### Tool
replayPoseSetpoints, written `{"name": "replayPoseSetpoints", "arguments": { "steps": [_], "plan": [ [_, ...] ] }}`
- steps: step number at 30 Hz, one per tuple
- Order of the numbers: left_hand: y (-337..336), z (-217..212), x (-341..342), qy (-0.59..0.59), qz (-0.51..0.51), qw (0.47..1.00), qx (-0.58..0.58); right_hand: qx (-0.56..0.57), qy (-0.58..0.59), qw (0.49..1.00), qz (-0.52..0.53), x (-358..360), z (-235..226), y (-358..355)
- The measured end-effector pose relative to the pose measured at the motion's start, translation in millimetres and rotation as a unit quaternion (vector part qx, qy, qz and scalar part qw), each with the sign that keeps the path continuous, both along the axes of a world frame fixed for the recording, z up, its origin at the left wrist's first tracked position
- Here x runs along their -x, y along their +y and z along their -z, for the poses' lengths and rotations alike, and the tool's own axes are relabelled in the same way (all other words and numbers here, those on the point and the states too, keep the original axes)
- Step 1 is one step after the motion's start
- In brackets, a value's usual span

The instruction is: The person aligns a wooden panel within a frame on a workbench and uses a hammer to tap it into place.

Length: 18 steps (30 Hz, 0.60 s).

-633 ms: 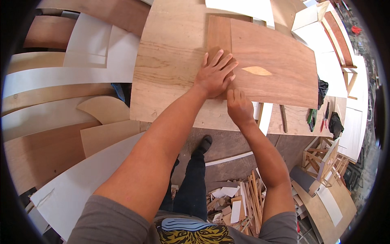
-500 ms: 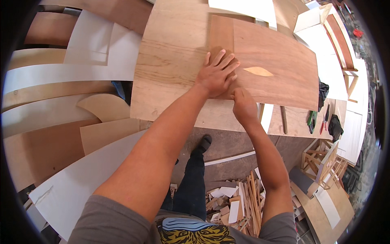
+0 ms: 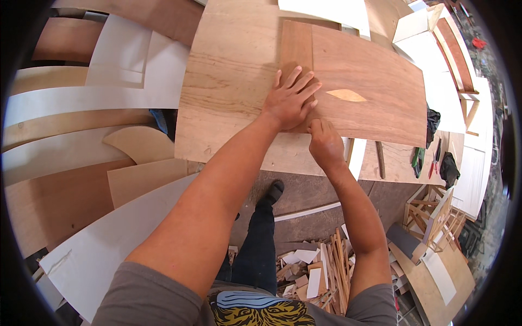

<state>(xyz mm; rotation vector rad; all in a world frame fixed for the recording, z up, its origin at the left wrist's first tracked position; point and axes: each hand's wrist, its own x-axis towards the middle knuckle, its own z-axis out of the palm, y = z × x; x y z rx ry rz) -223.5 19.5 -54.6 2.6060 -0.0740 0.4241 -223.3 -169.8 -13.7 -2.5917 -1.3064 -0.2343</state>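
Note:
My left hand [image 3: 291, 100] lies flat with fingers spread. It presses on a narrow strip of plywood [image 3: 297, 43] along the left edge of a reddish plywood panel [image 3: 375, 70]; a dark line runs between the two. My right hand [image 3: 326, 144] is closed at the near edge of the panel, just right of my left wrist. Anything inside its curled fingers is hidden. A pale leaf-shaped patch [image 3: 347, 95] shows on the panel, right of my left fingers. Beneath everything is a larger pale plywood sheet [image 3: 223, 81].
On the right side lie a dark stick [image 3: 380, 160], red-handled pliers [image 3: 433, 164] and a green-handled tool [image 3: 417, 162]. Wood offcuts [image 3: 315, 271] pile up below. Boards [image 3: 60, 190] lean at left. A wooden frame [image 3: 432, 217] stands at lower right.
My right hand has shifted slightly left and toward me along the panel's near edge. My left hand stays pressed in the same spot.

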Motion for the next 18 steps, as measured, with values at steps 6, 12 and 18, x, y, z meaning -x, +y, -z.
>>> {"name": "replayPoseSetpoints", "arguments": {
  "steps": [6,12,18],
  "plan": [
    [0.3,-1.0,0.2,0.002,0.001,1.0,-0.001,0.059,-0.053,0.997,-0.011,1.5,0.0,2.9],
    [1.0,-2.1,0.6,0.0,0.005,1.0,-0.002,0.1,-0.107,0.989,0.001,6.4,0.0,6.1],
    [0.9,-1.4,0.5,-0.003,0.004,1.0,-0.013,0.124,-0.147,0.981,0.014,11.1,5.8,10.6]
  ]
}}
